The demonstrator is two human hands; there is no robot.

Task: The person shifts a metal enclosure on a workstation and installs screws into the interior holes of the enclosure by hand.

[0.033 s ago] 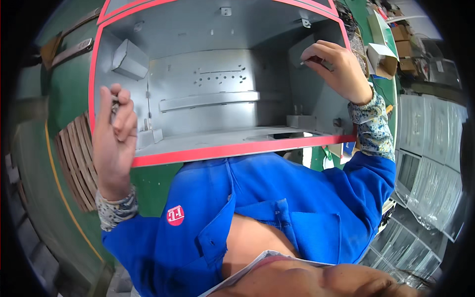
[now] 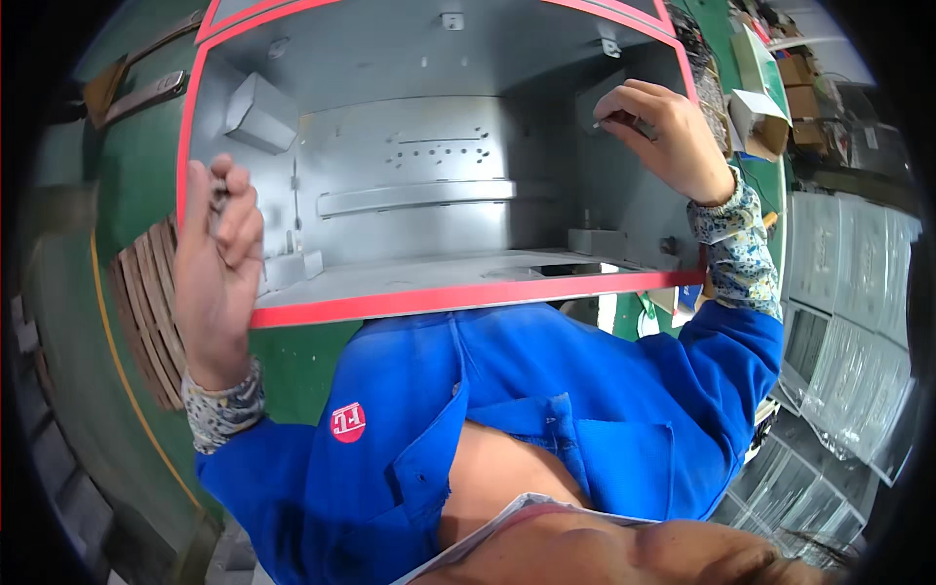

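In front of me a grey sheet-metal cabinet (image 2: 409, 292) with a red-edged frame lies with its open side toward me. My left hand (image 2: 222, 263) is raised at its left edge, the fingers curled round some small greyish metal pieces (image 2: 219, 197), too small and blurred to name. My right hand (image 2: 663, 136) hangs over the cabinet's right side, thumb and fingers pinched on a small item with a pale tip (image 2: 598, 124). Inside the cabinet are a perforated back panel with a rail (image 2: 419, 198), a box-shaped bracket (image 2: 261, 114) at upper left, and a small block (image 2: 597, 241) at lower right.
Wooden slats (image 2: 146, 307) are stacked on the green floor at left. An open cardboard box (image 2: 760, 125) stands on the bench at right. Beyond it are several plastic-wrapped grey panels or cases (image 2: 843, 253). My blue overalls (image 2: 546, 361) are close to the cabinet's near edge.
My left hand has shifted slightly left and upward, with its fingers still curled. The right hand stays nearly in place, and the view has moved a little.
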